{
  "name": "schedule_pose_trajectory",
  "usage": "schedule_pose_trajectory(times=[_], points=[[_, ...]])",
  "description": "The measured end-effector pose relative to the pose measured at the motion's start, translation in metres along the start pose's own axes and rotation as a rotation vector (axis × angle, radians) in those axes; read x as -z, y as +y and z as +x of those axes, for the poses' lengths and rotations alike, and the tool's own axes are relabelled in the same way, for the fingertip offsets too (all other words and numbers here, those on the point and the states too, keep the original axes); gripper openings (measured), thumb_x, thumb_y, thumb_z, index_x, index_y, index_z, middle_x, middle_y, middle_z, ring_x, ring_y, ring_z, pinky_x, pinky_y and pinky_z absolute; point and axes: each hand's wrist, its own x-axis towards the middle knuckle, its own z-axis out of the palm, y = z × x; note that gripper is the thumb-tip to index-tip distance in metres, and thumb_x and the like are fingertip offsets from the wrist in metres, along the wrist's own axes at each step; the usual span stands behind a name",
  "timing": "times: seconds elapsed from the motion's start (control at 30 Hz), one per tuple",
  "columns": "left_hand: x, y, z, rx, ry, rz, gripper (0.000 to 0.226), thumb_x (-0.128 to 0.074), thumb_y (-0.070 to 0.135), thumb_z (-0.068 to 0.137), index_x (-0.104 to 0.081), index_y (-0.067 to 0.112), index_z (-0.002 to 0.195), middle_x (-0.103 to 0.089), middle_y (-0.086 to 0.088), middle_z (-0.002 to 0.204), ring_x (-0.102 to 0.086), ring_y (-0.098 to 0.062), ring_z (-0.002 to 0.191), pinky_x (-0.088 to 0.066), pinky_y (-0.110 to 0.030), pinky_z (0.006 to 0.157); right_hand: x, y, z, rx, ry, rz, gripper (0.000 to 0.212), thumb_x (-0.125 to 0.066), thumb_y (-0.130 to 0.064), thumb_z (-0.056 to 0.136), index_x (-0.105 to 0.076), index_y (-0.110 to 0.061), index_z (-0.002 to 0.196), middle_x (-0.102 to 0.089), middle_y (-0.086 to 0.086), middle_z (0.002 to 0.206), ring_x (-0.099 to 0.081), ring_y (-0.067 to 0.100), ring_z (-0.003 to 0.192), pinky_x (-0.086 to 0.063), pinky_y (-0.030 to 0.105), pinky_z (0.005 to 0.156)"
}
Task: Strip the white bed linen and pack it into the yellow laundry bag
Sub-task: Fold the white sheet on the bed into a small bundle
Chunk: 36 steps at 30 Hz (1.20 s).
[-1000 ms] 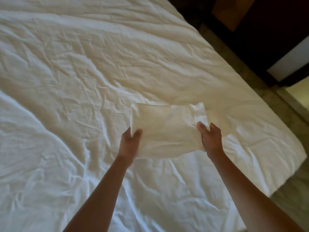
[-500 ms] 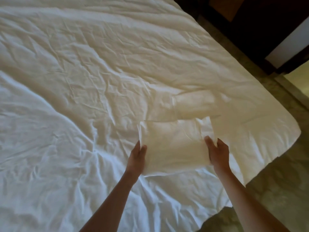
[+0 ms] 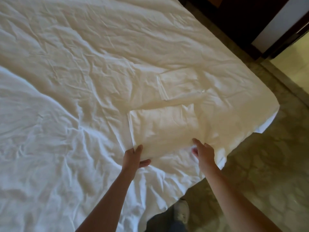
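Note:
A crumpled white sheet (image 3: 83,81) covers the whole bed. Near its right front part a folded-over flap of white linen (image 3: 163,124) is lifted off the sheet. My left hand (image 3: 133,158) grips the flap's near left edge, thumb underneath. My right hand (image 3: 203,153) holds the flap's near right edge, its fingers partly tucked into the cloth. The yellow laundry bag is not in view.
The bed's corner (image 3: 270,104) hangs over a mottled green-brown floor (image 3: 267,164) on the right. My shoe (image 3: 181,210) and trouser leg stand at the bed's near edge. Dark furniture (image 3: 234,19) and a pale doorway (image 3: 291,52) lie at the upper right.
Both hands have drawn the folded flap toward me and to the right, nearer the bed's corner. More floor and my foot have come into view.

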Motion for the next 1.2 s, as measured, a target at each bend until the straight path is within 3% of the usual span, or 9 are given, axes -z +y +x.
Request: schedule_pose_trajectory(times=[0.1, 0.23, 0.3, 0.47, 0.7, 0.83, 0.97, 1.13, 1.2], points=[[-0.004, -0.007, -0.001, -0.045, 0.038, 0.059, 0.024, -0.055, 0.019, 0.101, -0.061, 0.000, 0.114, -0.066, -0.014, 0.097, -0.073, -0.038, 0.073, -0.063, -0.039, 0.062, 0.007, -0.011, 0.009, 0.006, -0.070, 0.015, 0.034, -0.075, -0.022, 0.081, -0.045, -0.013, 0.068, -0.038, -0.002, 0.049, -0.035, 0.018, 0.047, -0.032, 0.022, 0.042], [-0.017, -0.016, -0.001, -0.372, 0.348, 0.518, 0.045, -0.063, 0.020, 0.093, -0.050, 0.009, 0.135, -0.064, -0.013, 0.119, -0.063, -0.032, 0.107, -0.050, -0.035, 0.083, 0.007, -0.035, 0.024, 0.217, -0.041, -0.169, 0.028, -0.071, -0.023, 0.087, -0.055, -0.012, 0.067, -0.052, -0.006, 0.061, -0.050, 0.014, 0.059, -0.039, 0.022, 0.054], [-0.032, -0.017, -0.005, -0.464, 0.428, 0.594, 0.058, -0.062, 0.023, 0.094, -0.040, 0.013, 0.147, -0.049, -0.009, 0.143, -0.051, -0.028, 0.127, -0.046, -0.039, 0.097, 0.001, -0.046, 0.034, 0.248, -0.104, -0.269, 0.018, -0.071, -0.031, 0.084, -0.067, -0.014, 0.085, -0.066, -0.006, 0.077, -0.063, 0.015, 0.073, -0.046, 0.026, 0.062], [-0.074, -0.021, 0.003, -0.583, 0.409, 0.763, 0.065, -0.042, 0.042, 0.095, -0.039, 0.007, 0.150, -0.029, -0.015, 0.160, -0.017, -0.028, 0.152, -0.010, -0.036, 0.123, -0.004, -0.065, 0.053, 0.255, -0.213, -0.416, 0.058, -0.082, -0.035, 0.076, -0.055, -0.016, 0.123, -0.066, -0.003, 0.105, -0.063, 0.018, 0.092, -0.048, 0.029, 0.076], [-0.114, -0.006, 0.009, -0.548, 0.085, 0.354, 0.048, -0.049, 0.038, 0.103, -0.047, 0.018, 0.147, -0.052, 0.003, 0.147, -0.047, -0.008, 0.135, -0.035, -0.024, 0.114, -0.001, -0.067, 0.065, 0.369, -0.350, -0.431, 0.044, -0.083, -0.016, 0.076, -0.065, -0.013, 0.116, -0.073, 0.001, 0.102, -0.070, 0.022, 0.097, -0.056, 0.035, 0.083], [-0.122, -0.010, 0.015, -0.301, -0.005, -0.131, 0.044, -0.040, 0.032, 0.107, -0.046, 0.012, 0.146, -0.058, -0.005, 0.140, -0.059, -0.009, 0.123, -0.047, -0.022, 0.102, -0.006, -0.070, 0.051, 0.456, -0.346, -0.502, 0.075, -0.073, -0.034, 0.068, -0.051, -0.012, 0.137, -0.064, 0.005, 0.128, -0.063, 0.022, 0.113, -0.053, 0.036, 0.093], [-0.121, -0.004, 0.020, -0.232, -0.030, -0.173, 0.035, -0.035, 0.029, 0.109, -0.053, 0.016, 0.136, -0.057, -0.007, 0.140, -0.059, -0.011, 0.122, -0.044, -0.026, 0.107, -0.014, -0.085, 0.029, 0.565, -0.393, -0.526, 0.034, -0.065, -0.012, 0.080, -0.061, -0.014, 0.114, -0.067, -0.004, 0.089, -0.063, 0.003, 0.073, -0.043, 0.009, 0.057], [-0.109, 0.002, 0.019, -0.190, -0.137, -0.219, 0.059, -0.023, 0.052, 0.105, -0.041, 0.015, 0.147, -0.051, -0.009, 0.147, -0.053, -0.021, 0.132, -0.035, -0.046, 0.117, -0.045, -0.103, -0.011, 0.597, -0.558, -0.506, 0.023, -0.058, -0.013, 0.090, -0.063, -0.014, 0.112, -0.069, 0.005, 0.099, -0.064, 0.021, 0.088, -0.047, 0.032, 0.073], [-0.102, 0.012, 0.010, -0.177, -0.232, -0.202, 0.065, -0.017, 0.055, 0.106, -0.033, 0.013, 0.154, -0.052, -0.008, 0.147, -0.054, -0.022, 0.131, -0.043, -0.038, 0.111, -0.059, -0.102, -0.025, 0.587, -0.611, -0.514, 0.022, -0.056, -0.013, 0.091, -0.063, -0.009, 0.112, -0.069, 0.010, 0.099, -0.065, 0.025, 0.090, -0.049, 0.036, 0.076]])
